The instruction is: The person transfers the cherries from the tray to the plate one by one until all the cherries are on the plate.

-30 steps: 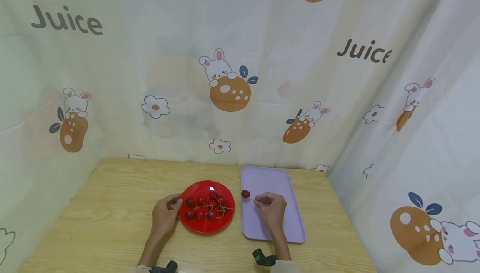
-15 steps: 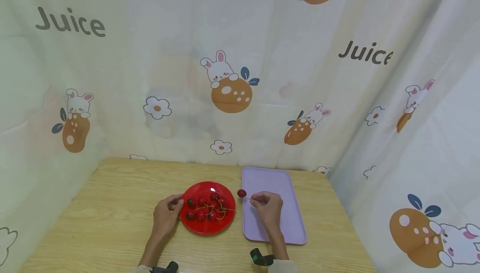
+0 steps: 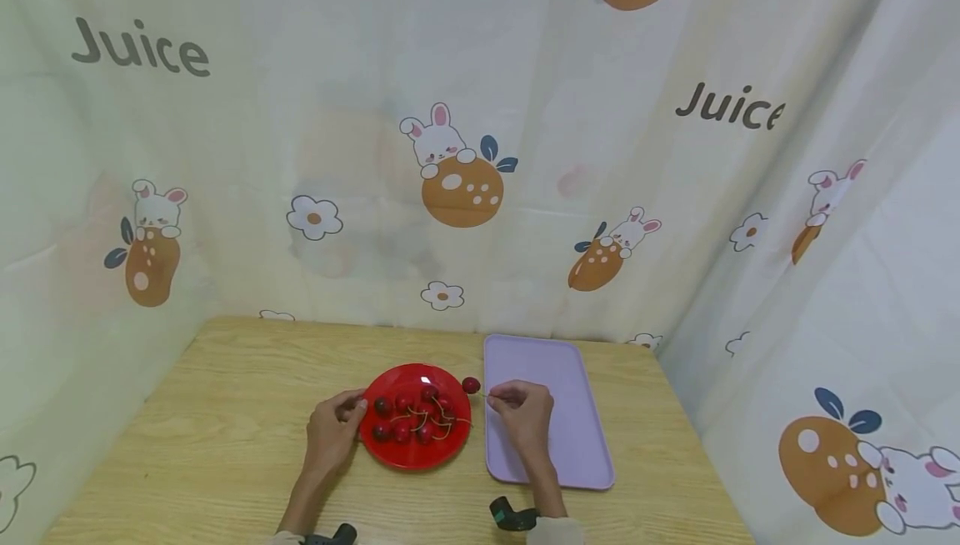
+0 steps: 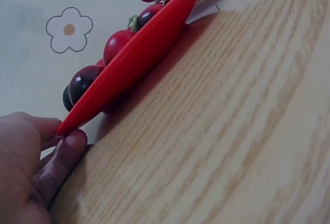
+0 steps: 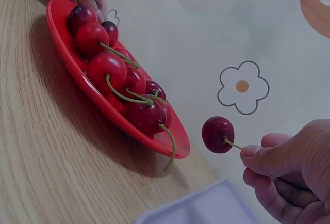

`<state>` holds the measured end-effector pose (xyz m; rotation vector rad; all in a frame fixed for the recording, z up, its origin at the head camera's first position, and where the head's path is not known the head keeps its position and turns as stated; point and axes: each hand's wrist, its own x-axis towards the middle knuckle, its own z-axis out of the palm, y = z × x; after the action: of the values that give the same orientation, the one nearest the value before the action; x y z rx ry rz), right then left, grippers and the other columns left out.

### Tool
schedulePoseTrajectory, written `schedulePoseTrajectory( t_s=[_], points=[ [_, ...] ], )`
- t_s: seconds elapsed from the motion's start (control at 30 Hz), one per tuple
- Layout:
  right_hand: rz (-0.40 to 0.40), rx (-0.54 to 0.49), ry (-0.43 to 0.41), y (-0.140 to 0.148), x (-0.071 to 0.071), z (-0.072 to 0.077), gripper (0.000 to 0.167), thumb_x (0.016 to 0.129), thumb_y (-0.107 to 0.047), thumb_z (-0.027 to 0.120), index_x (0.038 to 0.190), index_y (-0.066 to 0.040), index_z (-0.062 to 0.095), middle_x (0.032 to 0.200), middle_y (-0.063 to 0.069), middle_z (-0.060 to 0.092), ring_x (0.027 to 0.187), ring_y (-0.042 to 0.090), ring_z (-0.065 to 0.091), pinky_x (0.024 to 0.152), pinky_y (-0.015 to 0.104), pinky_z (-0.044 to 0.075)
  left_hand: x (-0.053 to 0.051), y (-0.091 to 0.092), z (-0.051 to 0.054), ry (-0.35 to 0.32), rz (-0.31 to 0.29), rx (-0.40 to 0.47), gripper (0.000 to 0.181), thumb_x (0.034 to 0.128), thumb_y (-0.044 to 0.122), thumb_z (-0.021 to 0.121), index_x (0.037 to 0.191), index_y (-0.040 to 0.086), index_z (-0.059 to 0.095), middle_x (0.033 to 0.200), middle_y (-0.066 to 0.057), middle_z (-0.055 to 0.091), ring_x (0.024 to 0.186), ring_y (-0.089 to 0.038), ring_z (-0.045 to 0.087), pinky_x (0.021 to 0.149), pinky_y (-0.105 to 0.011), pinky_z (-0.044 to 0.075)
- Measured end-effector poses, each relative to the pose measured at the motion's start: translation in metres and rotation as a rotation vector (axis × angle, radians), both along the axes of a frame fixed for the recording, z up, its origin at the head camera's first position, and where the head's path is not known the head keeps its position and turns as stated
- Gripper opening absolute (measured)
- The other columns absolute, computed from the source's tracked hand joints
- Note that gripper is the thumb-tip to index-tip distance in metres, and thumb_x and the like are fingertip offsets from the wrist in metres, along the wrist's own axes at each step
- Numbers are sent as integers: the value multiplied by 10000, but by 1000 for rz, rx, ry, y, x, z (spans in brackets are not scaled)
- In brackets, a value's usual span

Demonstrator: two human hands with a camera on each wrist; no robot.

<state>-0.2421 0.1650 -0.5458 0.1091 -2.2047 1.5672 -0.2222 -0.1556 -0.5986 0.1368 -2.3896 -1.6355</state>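
Observation:
By its green stem, my right hand (image 3: 524,417) pinches a dark red cherry (image 5: 217,134) between thumb and fingertips. That cherry hangs in the air just off the right rim of a red plate (image 3: 408,457). Several cherries (image 3: 402,428) with stems lie in a heap on the plate. My left hand (image 3: 330,431) grips the plate's left rim, thumb on one side and fingers on the other, as the left wrist view shows. Beneath the right hand lies a lilac tray (image 3: 573,420), whose middle is partly hidden by that hand.
Plate and tray sit side by side on a wooden table (image 3: 232,412), with a narrow gap between them. A printed curtain (image 3: 360,153) hangs behind the table and along its sides.
My right hand has moved left with the cherry, from over the tray to beside the plate's rim. The left hand keeps its hold on the plate.

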Motion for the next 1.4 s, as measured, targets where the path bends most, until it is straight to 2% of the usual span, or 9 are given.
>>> schedulePoseTrajectory(
  t_s=[0.33,0.53,0.77,1.03,1.27,1.4],
  points=[
    [20,31,-8,-8,-3,-6,183,785,126,890,794,-50,842,766,100,814,661,88,738,640,164,571,1,0,1,0,3,-3,254,1054,103,713,1290,34,777,1110,-158,776,783,-54,653,627,-198,567],
    [38,14,-11,-13,-3,-4,160,798,125,886,808,-28,841,777,102,815,664,113,752,639,165,576,-1,-1,0,6,-3,-16,255,1052,98,712,1292,40,777,1105,-149,788,770,-70,654,646,-191,539],
    [34,20,2,-19,-4,-2,172,786,126,891,801,-38,841,772,108,814,649,87,735,622,167,569,-1,-1,0,5,3,-15,250,1053,94,711,1289,48,780,1094,-145,790,766,-73,652,636,-191,543],
    [72,-4,23,-28,-3,1,158,790,120,890,790,-27,833,757,124,804,634,48,711,628,161,571,-2,0,1,0,6,-4,251,1050,95,716,1288,53,784,1091,-144,795,752,-60,654,629,-192,548],
    [91,12,5,-40,-3,3,102,815,116,879,838,28,833,782,125,813,669,61,727,649,179,584,-1,0,1,5,12,-6,248,1047,94,716,1280,47,786,1082,-147,792,746,-61,651,615,-196,555],
    [108,14,-20,-47,-3,4,87,839,94,873,859,17,840,799,100,818,692,83,734,670,196,594,-1,1,1,11,19,-4,247,1045,92,715,1277,49,787,1080,-145,794,734,-52,651,603,-203,561]
  ],
)
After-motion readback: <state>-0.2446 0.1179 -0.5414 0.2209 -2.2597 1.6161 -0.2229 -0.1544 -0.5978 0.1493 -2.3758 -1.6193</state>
